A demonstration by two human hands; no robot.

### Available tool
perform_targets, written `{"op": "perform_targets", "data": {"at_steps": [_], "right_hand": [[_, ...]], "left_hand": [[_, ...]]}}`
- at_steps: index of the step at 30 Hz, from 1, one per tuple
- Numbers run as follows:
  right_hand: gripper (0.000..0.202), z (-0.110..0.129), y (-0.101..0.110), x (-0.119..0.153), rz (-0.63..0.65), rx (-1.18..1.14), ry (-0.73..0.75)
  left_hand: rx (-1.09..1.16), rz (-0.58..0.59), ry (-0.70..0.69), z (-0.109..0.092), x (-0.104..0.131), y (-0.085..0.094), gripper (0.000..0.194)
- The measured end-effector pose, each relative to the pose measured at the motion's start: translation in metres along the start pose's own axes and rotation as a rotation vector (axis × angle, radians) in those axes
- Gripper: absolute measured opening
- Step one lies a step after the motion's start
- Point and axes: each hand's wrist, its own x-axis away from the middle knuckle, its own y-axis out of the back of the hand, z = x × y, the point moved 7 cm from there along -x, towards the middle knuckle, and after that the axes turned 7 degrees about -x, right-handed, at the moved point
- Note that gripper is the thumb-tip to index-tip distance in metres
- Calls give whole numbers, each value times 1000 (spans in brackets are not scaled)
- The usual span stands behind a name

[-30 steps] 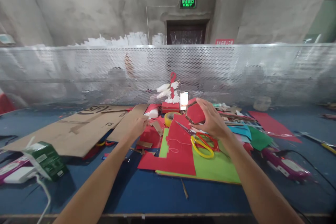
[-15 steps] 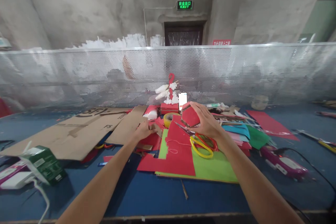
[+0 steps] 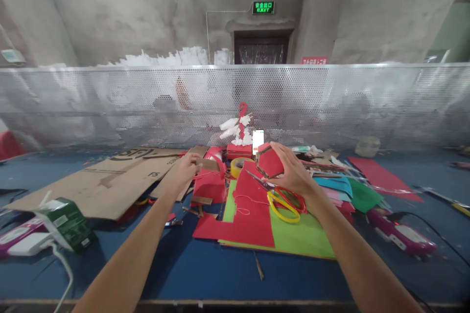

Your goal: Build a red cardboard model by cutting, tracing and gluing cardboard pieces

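Observation:
My right hand (image 3: 293,168) is wrapped round a red hexagonal paper-covered piece (image 3: 270,162) with brown edges, held up over the work pile. To its left, my left hand (image 3: 186,172) is closed, with a small brown cardboard piece (image 3: 209,164) at its fingertips. Red paper scraps (image 3: 209,188) lie just below that hand. Beneath my right hand, scissors (image 3: 283,206) with yellow and red handles rest on a cut red sheet (image 3: 253,225). Under this sheet is a lime-green board (image 3: 312,239). A yellow tape roll (image 3: 239,167) stands between my hands.
Large cardboard sheets (image 3: 121,181) cover the left side. A green box (image 3: 68,225) sits at the near left, a purple power strip (image 3: 400,232) at the right. Behind are a lit phone (image 3: 258,141), white flowers (image 3: 235,129) and a perforated metal screen (image 3: 312,102). Coloured sheets (image 3: 336,183) lie right.
My left hand has moved left and up, and the cardboard piece now shows at its fingertips. Scraps beneath it have shifted. My right hand still holds the red hexagonal piece.

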Motion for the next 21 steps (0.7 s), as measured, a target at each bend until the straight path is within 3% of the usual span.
{"op": "perform_targets", "data": {"at_steps": [3,5,8,11,13,18,21], "right_hand": [[110,0,0,0,-17,-9,-6],[110,0,0,1,-27,-19,-4],[109,0,-1,1,-39,-32,-19],[110,-1,-1,3,-54,-43,-42],[110,-1,-1,3,-62,-48,-46],[108,2,-5,3,-50,-56,-32],[110,1,-8,3,-35,-43,-43]], "left_hand": [[165,-81,-23,-5,-1,8,32],[150,-151,-40,-10,-1,11,26],[-148,-205,-72,-23,3,11,19],[-517,-159,-157,-40,10,2,13],[-643,-107,-186,-45,15,-4,10],[-662,91,-137,-27,17,-22,19],[-594,86,-75,-4,10,-12,15]]}}
